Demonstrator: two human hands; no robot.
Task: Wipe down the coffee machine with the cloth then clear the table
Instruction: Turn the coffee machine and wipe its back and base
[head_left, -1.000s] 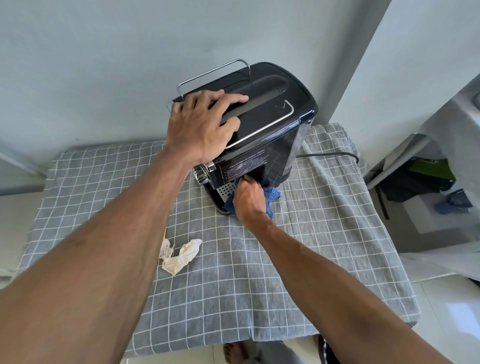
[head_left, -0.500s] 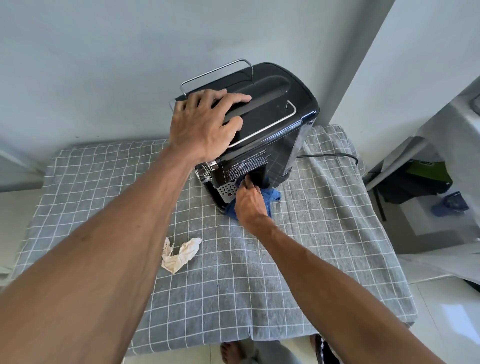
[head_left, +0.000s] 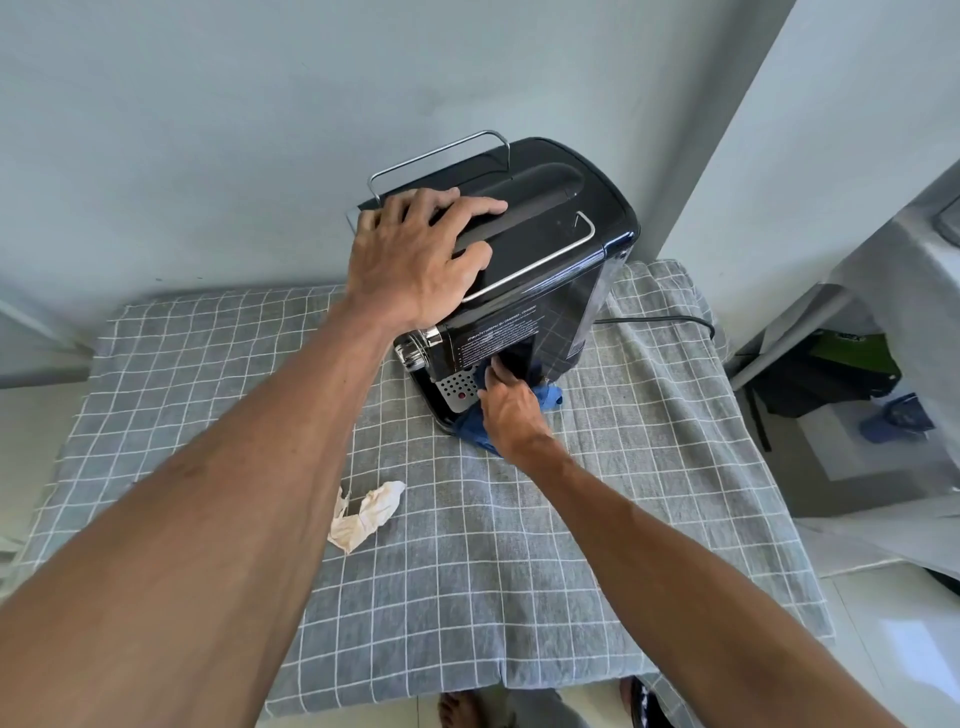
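Two hands are on the coffee machine (head_left: 524, 270), which stands upright at the far middle of the table (head_left: 519, 597), on a grey checked cover. Left hand (head_left: 415, 260) lies on the machine's top, palm down, fingers spread and bent over the raised lid. Right hand (head_left: 511, 410) is low at the machine's front, beside the perforated drip tray (head_left: 456, 387), fingers reaching into the dark recess above it. Blue cloth (head_left: 475, 431) sits bunched under and around this hand, touching the machine's base and the table cover; the fingers press it against the front, though whether they pinch it I cannot tell. Crumpled white tissue (head_left: 366, 514) lies well apart, nearer the front edge. Black cord (head_left: 660, 319) trails right behind the machine.
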